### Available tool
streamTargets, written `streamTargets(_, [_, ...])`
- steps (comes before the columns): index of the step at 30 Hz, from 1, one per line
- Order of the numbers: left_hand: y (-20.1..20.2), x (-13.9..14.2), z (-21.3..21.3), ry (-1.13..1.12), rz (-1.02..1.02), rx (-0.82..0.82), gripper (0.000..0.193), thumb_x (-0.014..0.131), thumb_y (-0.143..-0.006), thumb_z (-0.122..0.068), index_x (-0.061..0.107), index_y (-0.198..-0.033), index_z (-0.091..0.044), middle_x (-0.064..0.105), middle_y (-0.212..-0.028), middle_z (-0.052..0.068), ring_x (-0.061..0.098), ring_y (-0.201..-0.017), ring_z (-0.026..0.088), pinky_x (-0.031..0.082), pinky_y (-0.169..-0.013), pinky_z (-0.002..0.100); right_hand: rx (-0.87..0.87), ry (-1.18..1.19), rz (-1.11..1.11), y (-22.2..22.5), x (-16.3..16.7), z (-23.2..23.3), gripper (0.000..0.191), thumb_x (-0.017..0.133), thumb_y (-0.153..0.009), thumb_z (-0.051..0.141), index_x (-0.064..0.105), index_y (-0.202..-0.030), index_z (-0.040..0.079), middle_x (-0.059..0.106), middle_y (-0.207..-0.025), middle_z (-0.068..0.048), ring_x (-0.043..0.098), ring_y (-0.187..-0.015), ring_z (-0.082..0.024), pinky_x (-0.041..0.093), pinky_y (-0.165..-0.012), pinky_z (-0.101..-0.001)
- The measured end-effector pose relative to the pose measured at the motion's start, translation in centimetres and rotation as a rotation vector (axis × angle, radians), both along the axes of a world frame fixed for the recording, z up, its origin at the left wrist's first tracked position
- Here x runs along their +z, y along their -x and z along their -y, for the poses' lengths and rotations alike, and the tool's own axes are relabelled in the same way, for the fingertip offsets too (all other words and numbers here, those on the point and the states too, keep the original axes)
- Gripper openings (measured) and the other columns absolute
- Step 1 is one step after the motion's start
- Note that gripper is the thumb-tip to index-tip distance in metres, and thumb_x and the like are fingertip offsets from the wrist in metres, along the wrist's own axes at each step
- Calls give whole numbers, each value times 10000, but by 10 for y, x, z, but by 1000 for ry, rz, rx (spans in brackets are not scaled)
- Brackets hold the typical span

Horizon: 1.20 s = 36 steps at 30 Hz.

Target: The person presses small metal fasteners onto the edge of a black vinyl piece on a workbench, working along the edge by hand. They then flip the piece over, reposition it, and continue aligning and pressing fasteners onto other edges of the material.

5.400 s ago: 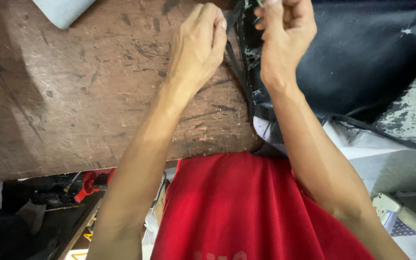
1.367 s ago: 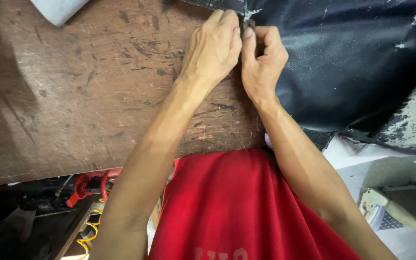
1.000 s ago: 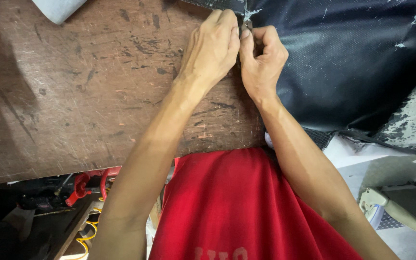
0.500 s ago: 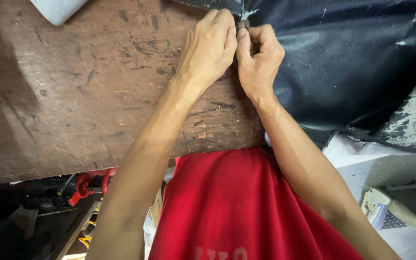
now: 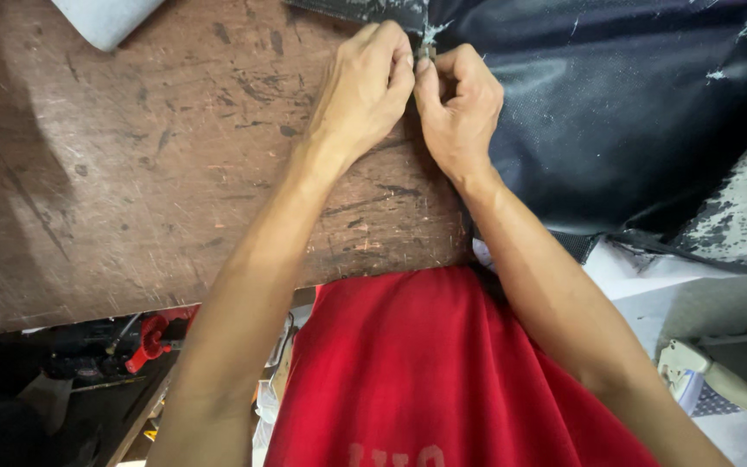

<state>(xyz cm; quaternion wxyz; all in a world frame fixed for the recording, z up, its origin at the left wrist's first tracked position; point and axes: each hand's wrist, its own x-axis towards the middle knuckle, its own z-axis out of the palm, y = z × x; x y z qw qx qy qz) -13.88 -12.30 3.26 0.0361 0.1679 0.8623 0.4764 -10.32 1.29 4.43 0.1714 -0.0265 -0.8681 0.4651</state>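
A dark navy, worn sheet of coated fabric (image 5: 624, 112) lies over the right part of a scratched brown wooden table (image 5: 131, 173). My left hand (image 5: 360, 91) and my right hand (image 5: 460, 108) meet at the fabric's left edge. Between their fingertips sits a small metal piece (image 5: 426, 54), which looks like a zip slider. Both hands pinch at it and at the edge of the fabric. Their fingers are curled tight and hide most of the metal piece.
A light grey object (image 5: 105, 17) pokes in at the table's far left corner. Below the table's near edge are a red tool handle (image 5: 150, 335) and dark clutter. White and grey items (image 5: 711, 363) lie low on the right. I wear a red shirt (image 5: 425, 372).
Five seconds ago my hands were apart higher up with the fabric bunched; now they are pressed together at the fabric's edge. Over the last second they shifted only slightly.
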Motion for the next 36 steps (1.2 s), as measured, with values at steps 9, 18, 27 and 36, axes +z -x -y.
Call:
streamTargets(9, [4,0,12,58,22,-9,86,603,-1011,-62,579,-953,-4,629,-910,121,641,-788,236,533,-707,402,44,-36,-12,-1,-2,0,213,764,-965,59,580,-864,24,592,-748,-102,575,-648,-200,468,-615,-343])
streamTargets(18, [-11,3,23,11,227,64,83,559,-1017,-78,573,-952,-29,628,-916,42,617,-736,131,541,-632,297,22,577,149,-8,-10,-14,142,604,-1133,137,576,-1061,18,631,-873,-20,559,-766,-89,487,-699,-250])
streamTargets(27, [-15,-6,-13,-704,689,234,123,663,-1008,-155,602,-1048,-56,739,-911,82,731,-807,137,617,-732,294,99,555,185,-25,-15,-24,120,545,-1171,116,544,-1190,-2,659,-996,-60,618,-888,-101,553,-818,-253])
streamTargets(36, [-6,-11,-14,-755,762,223,155,627,-959,-66,601,-1100,-7,720,-889,90,698,-716,137,594,-628,286,112,696,181,-27,-21,-33,142,544,-1141,22,453,-1250,18,596,-1092,-56,646,-940,-105,611,-833,-267])
